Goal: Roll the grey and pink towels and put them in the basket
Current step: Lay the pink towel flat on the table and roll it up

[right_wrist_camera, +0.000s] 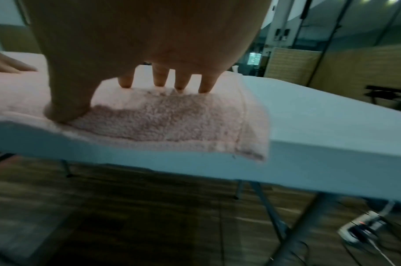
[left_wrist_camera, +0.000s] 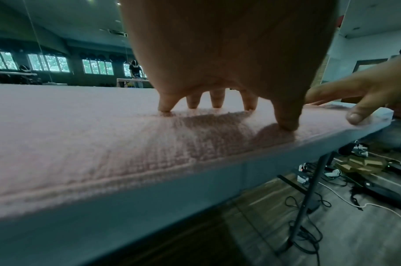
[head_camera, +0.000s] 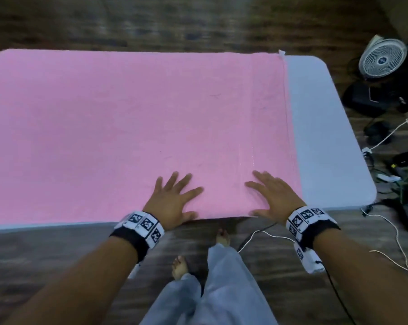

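Observation:
The pink towel lies spread flat over most of the white table. Its near right corner hangs slightly past the table's front edge. My left hand lies flat on the towel near the front edge, fingers spread. My right hand lies flat on the towel's near right corner, fingers spread too. In the left wrist view the left hand presses its fingertips into the towel. The right hand does the same on the towel in the right wrist view. No grey towel or basket is in view.
A white fan stands on the wooden floor at the far right. Cables, a power strip and dark gear lie on the floor to the right of the table. My bare feet stand just before the table's front edge.

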{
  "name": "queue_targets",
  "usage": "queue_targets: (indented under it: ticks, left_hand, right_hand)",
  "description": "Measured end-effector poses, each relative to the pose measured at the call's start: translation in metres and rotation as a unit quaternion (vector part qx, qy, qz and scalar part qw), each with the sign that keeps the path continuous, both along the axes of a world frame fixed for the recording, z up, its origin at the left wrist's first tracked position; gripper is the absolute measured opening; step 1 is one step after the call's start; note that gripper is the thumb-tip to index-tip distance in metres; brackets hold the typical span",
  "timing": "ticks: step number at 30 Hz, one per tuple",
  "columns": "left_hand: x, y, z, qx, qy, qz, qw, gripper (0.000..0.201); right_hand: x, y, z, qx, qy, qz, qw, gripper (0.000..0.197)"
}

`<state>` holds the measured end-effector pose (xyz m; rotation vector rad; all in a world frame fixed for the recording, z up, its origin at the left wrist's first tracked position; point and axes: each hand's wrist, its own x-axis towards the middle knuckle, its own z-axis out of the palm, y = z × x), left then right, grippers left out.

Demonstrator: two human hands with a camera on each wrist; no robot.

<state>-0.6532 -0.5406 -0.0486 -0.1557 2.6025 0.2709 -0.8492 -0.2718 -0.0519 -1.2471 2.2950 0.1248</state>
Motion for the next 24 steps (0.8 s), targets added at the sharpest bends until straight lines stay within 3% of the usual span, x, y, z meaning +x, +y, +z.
queue_targets:
  ticks: [8, 12, 14, 17, 20, 24]
  left_hand:
    - [-0.046, 0.085, 0.011, 0.031, -0.022, 0.019, 0.999, 0.065]
    - [-0.069, 0.107, 0.021, 0.065, -0.032, 0.003, 0.997, 0.063]
    - [-0.067, 0.092, 0.025, 0.128, -0.001, 0.027, 0.991, 0.060]
    - [-0.039, 0.041, 0.031, 0.206, 0.090, 0.129, 0.966, 0.052]
    - [0.016, -0.029, 0.030, 0.159, 0.144, 0.231, 0.949, 0.045]
    - [0.108, -0.123, 0.025, 0.069, 0.137, 0.397, 0.905, 0.046]
  right_hand:
    - [-0.022, 0.052, 0.020, 0.026, -0.005, -0.142, 0.990, 0.062]
    - [-0.025, 0.056, 0.030, 0.056, 0.065, -0.244, 0.966, 0.036]
    - [-0.018, 0.040, 0.033, 0.079, 0.112, -0.247, 0.959, 0.033]
    - [0.001, -0.007, 0.035, 0.052, 0.137, -0.200, 0.969, 0.036]
    - [0.035, -0.074, 0.036, 0.005, 0.100, -0.123, 0.987, 0.036]
    - [0.093, -0.168, 0.041, -0.053, 0.028, -0.003, 0.998, 0.036]
